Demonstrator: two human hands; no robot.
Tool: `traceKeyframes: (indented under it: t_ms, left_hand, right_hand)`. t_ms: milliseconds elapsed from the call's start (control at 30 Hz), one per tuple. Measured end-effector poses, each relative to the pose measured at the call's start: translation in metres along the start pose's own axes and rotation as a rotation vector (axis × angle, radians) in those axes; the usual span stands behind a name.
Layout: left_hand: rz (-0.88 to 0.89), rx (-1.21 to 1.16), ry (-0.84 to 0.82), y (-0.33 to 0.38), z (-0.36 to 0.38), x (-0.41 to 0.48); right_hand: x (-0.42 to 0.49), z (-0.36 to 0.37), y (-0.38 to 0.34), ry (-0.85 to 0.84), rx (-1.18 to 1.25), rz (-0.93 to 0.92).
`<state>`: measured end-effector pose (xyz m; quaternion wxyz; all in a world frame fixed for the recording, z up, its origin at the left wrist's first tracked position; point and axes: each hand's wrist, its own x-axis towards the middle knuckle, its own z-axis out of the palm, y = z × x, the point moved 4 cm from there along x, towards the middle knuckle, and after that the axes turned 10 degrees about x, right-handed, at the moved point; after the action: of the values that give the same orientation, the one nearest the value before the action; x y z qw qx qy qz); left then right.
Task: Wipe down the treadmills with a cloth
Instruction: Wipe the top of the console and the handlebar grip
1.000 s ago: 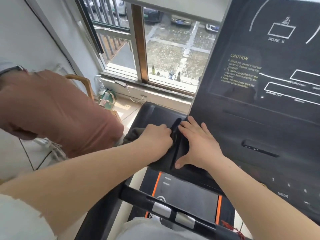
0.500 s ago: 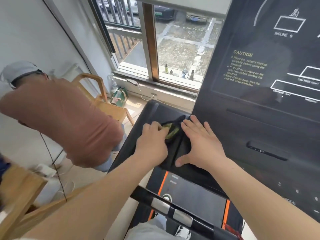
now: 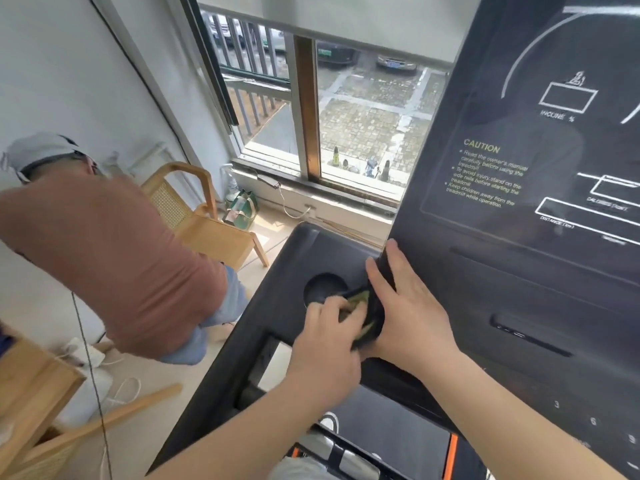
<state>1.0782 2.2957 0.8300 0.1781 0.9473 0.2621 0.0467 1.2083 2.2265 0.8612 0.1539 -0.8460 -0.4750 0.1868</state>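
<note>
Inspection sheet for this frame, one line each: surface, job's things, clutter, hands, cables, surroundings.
Surface: black console tray of the treadmill, with a round cup holder; display panel to its right.
Job's things: dark cloth with a green side, bunched on the tray by the panel's edge.
Clutter: green bag under the window; wooden slat on the floor.
Hands: left hand grips the cloth; right hand lies flat, fingers straight, along the panel's edge.
Cables: white cable below the sill; thin dark cord hanging at left.
Surroundings: person in a rust shirt, bent over; wooden chair; window onto a paved yard.
</note>
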Motion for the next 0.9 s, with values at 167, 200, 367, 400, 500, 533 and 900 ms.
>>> traceKeyframes:
  t_ms: [167,200,367,400,500,533,900]
  left_hand:
    - [0.017,-0.126,0.019,-0.029,-0.014,0.024]
    - [-0.084,-0.13,0.076,-0.033,-0.025,0.045]
    - [-0.056,-0.165,0.076,-0.015,-0.028,0.101]
    - [0.013,-0.097,0.001,-0.008,-0.017,0.1]
    - [0.15,0.029,-0.082,-0.011,-0.01,0.089]
    - [0.221,0.047,-0.099,-0.018,-0.014,0.086]
    - [0.034,0.136,-0.058,-0.005,-0.006,0.092]
  right_hand:
    - [0.004,-0.012,0.0,-0.059,-0.124,-0.024]
    - [0.005,-0.013,0.001,-0.061,-0.11,-0.027]
    - [0.006,-0.008,0.004,-0.06,-0.047,-0.01]
    - [0.008,-0.007,0.004,-0.065,-0.049,-0.011]
    - [0.011,-0.006,0.007,-0.053,-0.025,0.003]
    - [0.011,-0.006,0.007,-0.057,-0.017,0.01]
    - [0.007,-0.008,0.006,-0.088,-0.016,-0.022]
